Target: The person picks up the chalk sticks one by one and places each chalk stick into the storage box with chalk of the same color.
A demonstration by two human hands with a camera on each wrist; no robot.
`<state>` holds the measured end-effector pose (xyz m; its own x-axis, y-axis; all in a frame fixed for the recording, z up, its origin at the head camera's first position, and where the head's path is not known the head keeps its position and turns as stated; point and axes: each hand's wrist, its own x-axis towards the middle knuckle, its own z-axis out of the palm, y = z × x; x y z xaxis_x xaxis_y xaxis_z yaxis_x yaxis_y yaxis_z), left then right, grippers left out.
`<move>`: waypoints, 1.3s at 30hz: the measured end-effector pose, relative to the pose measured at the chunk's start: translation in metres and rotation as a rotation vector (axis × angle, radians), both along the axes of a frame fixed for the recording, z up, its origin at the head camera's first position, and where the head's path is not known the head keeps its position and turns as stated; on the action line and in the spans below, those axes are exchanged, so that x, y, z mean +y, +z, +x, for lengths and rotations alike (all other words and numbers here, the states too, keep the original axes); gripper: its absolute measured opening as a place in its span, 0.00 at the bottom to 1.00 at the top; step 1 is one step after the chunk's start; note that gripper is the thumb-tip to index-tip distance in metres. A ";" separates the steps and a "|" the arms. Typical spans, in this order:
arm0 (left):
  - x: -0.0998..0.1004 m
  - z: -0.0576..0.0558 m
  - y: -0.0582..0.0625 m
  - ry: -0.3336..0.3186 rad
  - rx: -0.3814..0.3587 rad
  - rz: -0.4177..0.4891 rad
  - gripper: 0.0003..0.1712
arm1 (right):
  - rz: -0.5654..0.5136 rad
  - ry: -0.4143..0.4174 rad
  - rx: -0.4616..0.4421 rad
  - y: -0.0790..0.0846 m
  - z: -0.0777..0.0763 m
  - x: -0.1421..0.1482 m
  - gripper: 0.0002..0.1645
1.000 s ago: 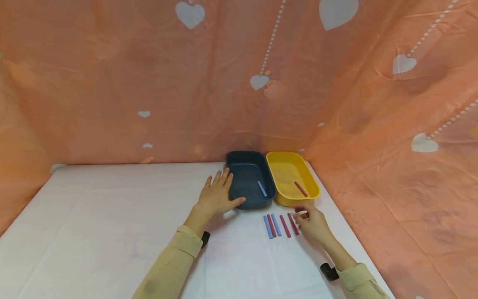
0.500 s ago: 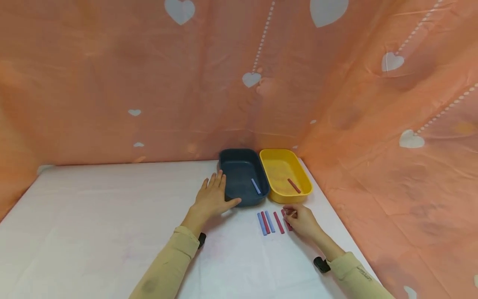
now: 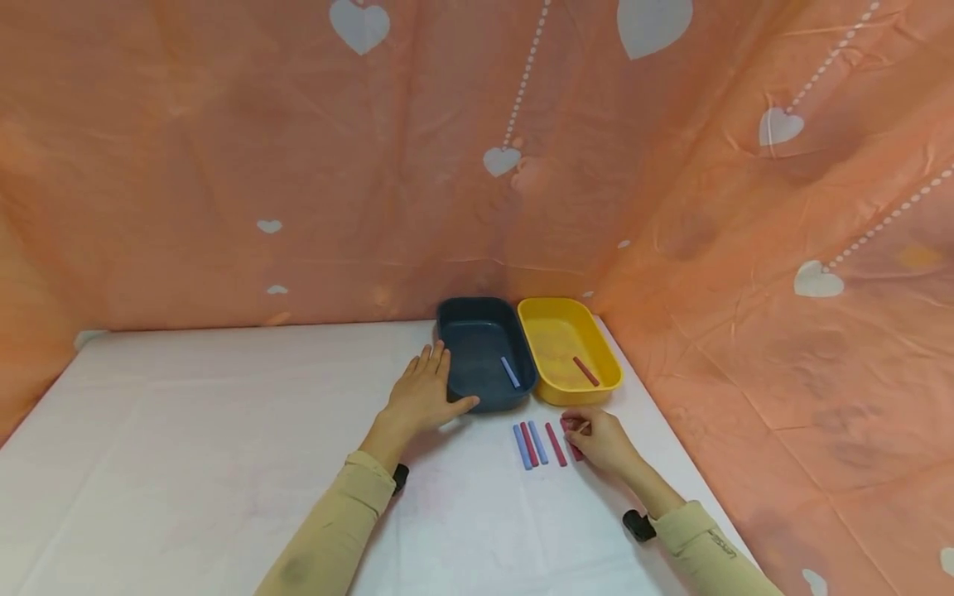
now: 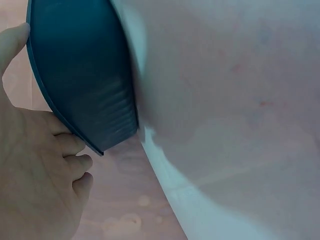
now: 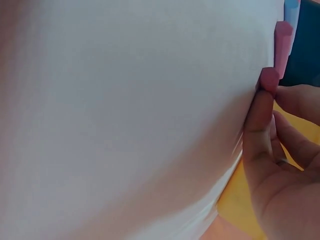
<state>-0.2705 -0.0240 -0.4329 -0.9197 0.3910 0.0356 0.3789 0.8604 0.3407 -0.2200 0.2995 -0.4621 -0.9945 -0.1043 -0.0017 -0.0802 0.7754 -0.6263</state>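
My right hand (image 3: pixel 604 440) pinches the rightmost red chalk stick (image 5: pixel 270 78) between thumb and fingers, low at the white tabletop; the fingers cover part of it. Left of it lie another red chalk stick (image 3: pixel 555 444), a blue one (image 3: pixel 538 442), a red one (image 3: pixel 529 444) and a blue one (image 3: pixel 522 447), in a loose row. My left hand (image 3: pixel 421 399) rests with straight fingers against the left side of the dark blue bin (image 4: pixel 85 65), its fingertips right at the rim. Inside that bin is one blue chalk stick (image 3: pixel 510 372).
A yellow bin (image 3: pixel 570 394) stands right beside the dark blue one, with one red chalk stick (image 3: pixel 585 371) in it. Both bins sit near the table's far right corner. An orange curtain (image 3: pixel 224 165) with white hearts hangs behind and to the right.
My right hand has come left onto the rightmost red chalk stick and closed its thumb and fingers on it. The view has shifted slightly. The left hand stays at the dark blue bin.
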 end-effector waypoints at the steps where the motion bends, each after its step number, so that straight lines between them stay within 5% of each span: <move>1: 0.000 0.000 0.000 0.000 0.003 0.001 0.62 | -0.001 0.000 -0.002 0.000 -0.001 0.000 0.13; 24: -0.001 -0.001 -0.003 0.002 0.027 0.001 0.62 | -0.124 -0.051 0.002 -0.006 -0.003 0.009 0.16; 39: 0.001 -0.001 -0.004 0.001 0.004 0.007 0.62 | -0.256 -0.029 0.029 0.013 0.008 0.008 0.17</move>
